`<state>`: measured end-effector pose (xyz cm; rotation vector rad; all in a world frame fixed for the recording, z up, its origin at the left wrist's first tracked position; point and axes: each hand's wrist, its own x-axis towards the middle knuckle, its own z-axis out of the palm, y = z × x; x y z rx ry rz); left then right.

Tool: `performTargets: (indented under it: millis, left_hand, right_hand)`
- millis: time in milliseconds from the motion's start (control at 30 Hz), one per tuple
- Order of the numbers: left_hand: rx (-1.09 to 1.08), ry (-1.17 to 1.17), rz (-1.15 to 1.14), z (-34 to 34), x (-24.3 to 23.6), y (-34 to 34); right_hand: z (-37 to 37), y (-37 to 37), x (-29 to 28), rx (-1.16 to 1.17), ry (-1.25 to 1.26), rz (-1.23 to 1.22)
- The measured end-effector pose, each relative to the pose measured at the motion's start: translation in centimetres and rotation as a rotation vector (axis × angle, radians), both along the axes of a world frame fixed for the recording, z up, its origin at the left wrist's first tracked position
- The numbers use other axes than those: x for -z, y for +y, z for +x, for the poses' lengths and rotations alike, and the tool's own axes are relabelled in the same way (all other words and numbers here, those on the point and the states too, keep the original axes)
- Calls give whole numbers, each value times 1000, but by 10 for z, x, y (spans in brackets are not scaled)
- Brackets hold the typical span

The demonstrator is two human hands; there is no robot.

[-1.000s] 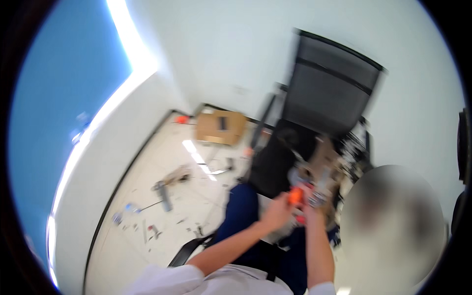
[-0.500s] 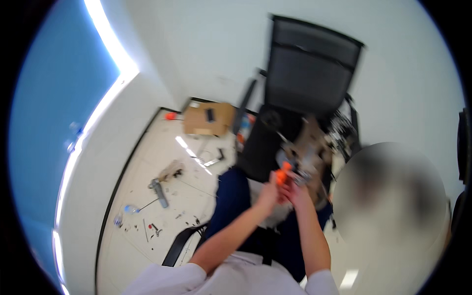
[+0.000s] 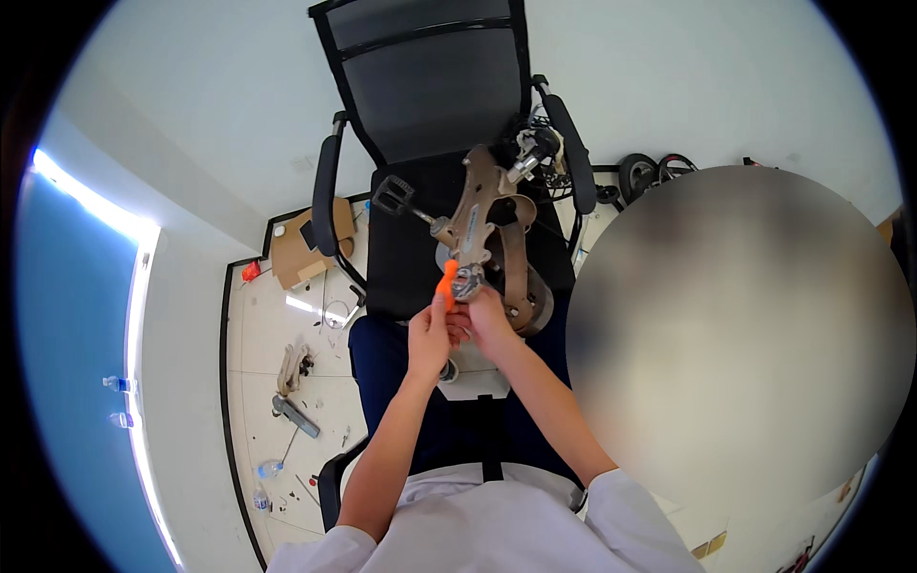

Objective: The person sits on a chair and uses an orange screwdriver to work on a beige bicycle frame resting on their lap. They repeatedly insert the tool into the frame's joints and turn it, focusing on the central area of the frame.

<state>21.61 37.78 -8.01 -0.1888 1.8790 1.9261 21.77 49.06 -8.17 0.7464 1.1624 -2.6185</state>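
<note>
A tan and silver metal bicycle assembly [image 3: 489, 215] with a black pedal [image 3: 392, 196] lies on the seat of a black office chair [image 3: 430, 91] in front of me. My left hand [image 3: 429, 336] grips a small orange-handled tool [image 3: 446, 281], whose tip is at the lower end of the assembly. Beside it, my right hand [image 3: 485, 321] has its fingers closed on that lower end. Both forearms come up from the bottom, over my dark blue trousers [image 3: 382, 358].
A cardboard box [image 3: 302, 254] sits on the tiled floor left of the chair, with loose tools [image 3: 292, 369] and plastic bottles [image 3: 270, 468] nearer me. Small wheels [image 3: 636, 174] stand by the wall behind the chair. A blurred oval [image 3: 740, 325] covers the right side.
The view has swung left, so the chair and the assembly now sit at the centre instead of to the right. Both hands have stayed together at the orange tool and the assembly's lower end.
</note>
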Motion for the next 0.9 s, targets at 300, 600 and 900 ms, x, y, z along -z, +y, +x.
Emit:
performTargets:
  millis: [300, 600, 900]
  left_hand:
    - [6, -129, -157, 0, -5, -8]
    - [238, 82, -356, -98, 17, -7]
    - [281, -67, -302, -146, 44, 36]
  right_hand:
    - [11, -8, 26, -60, 84, 44]
    - [3, -43, 25, 355, -21, 410]
    - [19, -48, 27, 401, 163, 745]
